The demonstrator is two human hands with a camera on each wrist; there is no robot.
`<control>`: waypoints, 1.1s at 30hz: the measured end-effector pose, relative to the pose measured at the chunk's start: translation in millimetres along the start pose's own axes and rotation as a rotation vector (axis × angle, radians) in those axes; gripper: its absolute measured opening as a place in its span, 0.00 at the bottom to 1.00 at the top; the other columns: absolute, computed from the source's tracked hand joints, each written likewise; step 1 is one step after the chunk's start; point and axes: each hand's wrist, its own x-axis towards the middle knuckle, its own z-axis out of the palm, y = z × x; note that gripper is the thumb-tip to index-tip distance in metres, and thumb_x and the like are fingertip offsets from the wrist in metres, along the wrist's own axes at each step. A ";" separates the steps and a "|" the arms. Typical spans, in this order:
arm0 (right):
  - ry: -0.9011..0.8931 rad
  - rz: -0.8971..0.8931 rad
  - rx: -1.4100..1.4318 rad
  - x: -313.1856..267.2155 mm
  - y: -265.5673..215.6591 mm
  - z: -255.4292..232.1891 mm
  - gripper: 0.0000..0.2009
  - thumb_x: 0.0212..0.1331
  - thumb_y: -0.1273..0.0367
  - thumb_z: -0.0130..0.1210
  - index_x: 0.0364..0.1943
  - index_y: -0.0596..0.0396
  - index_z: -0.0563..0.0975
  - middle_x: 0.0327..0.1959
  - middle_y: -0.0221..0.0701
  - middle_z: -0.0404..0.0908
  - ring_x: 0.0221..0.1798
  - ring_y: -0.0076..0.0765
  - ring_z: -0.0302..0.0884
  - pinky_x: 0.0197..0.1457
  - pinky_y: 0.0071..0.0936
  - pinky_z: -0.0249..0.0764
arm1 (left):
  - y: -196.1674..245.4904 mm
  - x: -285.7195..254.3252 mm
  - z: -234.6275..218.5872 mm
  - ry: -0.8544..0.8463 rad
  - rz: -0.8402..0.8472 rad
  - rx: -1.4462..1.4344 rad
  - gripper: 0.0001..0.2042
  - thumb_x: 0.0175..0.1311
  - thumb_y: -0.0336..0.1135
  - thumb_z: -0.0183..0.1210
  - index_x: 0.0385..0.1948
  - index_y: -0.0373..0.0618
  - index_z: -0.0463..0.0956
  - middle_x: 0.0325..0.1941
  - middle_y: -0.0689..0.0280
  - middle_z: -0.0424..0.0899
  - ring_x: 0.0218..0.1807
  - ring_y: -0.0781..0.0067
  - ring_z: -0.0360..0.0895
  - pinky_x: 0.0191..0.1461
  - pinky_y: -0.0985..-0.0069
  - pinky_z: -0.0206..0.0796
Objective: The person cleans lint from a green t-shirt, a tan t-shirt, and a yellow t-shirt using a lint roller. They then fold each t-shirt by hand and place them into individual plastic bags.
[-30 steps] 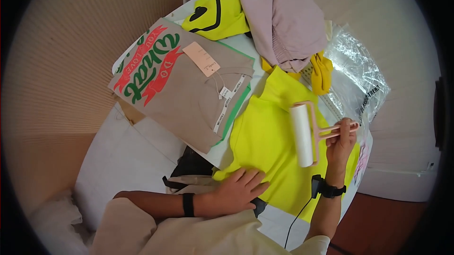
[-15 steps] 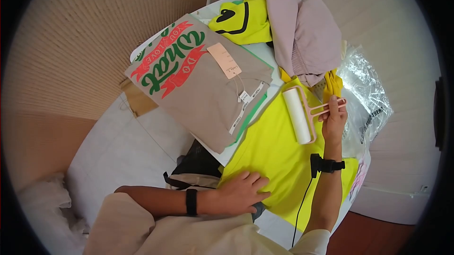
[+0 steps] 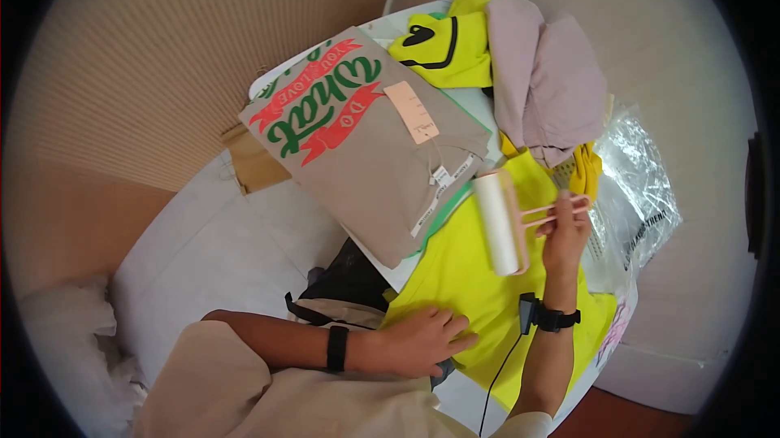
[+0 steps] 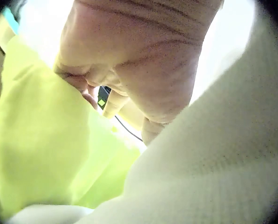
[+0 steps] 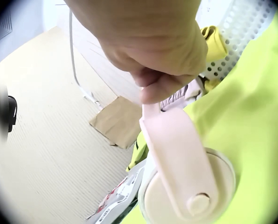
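A bright yellow garment (image 3: pixel 455 259) lies spread at the table's near side. My right hand (image 3: pixel 566 231) grips the pink handle of a lint roller, whose white cylinder (image 3: pixel 497 225) is over the garment. In the right wrist view the fingers of my right hand (image 5: pixel 153 51) curl round the handle above the pink frame (image 5: pixel 178 154). My left hand (image 3: pixel 426 340) rests with relaxed fingers on the garment's near edge. The left wrist view shows the palm side of my left hand (image 4: pixel 134 56) beside the yellow cloth (image 4: pixel 45 135); its fingertips are partly hidden.
A folded taupe shirt (image 3: pixel 382 170) with printed lettering and a tag lies left of the yellow garment. Behind are a mauve garment (image 3: pixel 561 80) and a yellow piece with a black print (image 3: pixel 447 52). Clear plastic packaging (image 3: pixel 638 186) lies at the right. A cable hangs from the right wrist.
The roller and right hand moved up over the garment, then back down toward me. The left hand stays on the near edge. The head view has shifted, moving the clothes rightward in it.
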 end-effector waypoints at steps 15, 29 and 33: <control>0.132 -0.023 0.031 -50.3 -38.4 -28.2 0.13 0.78 0.60 0.55 0.40 0.57 0.76 0.26 0.30 0.76 0.17 0.21 0.71 0.19 0.20 0.69 | -44.7 22.9 -31.3 0.045 -0.038 0.115 0.31 0.50 0.51 0.74 0.58 0.53 0.80 0.53 0.62 0.74 0.60 0.59 0.68 0.60 0.63 0.63; 0.096 -0.014 0.090 26.2 -3.6 -43.1 0.15 0.76 0.60 0.57 0.35 0.56 0.75 0.25 0.30 0.78 0.16 0.22 0.71 0.18 0.21 0.71 | -24.1 -12.3 10.8 0.203 0.012 0.141 0.24 0.54 0.43 0.71 0.56 0.59 0.83 0.36 0.71 0.75 0.39 0.71 0.77 0.42 0.70 0.68; 0.223 -0.119 0.187 9.9 -28.0 -50.5 0.15 0.77 0.59 0.56 0.34 0.54 0.75 0.21 0.28 0.74 0.15 0.20 0.66 0.17 0.21 0.69 | -23.1 -6.4 -3.2 0.135 -0.009 -0.016 0.24 0.58 0.45 0.70 0.58 0.55 0.82 0.37 0.69 0.75 0.41 0.67 0.78 0.45 0.66 0.71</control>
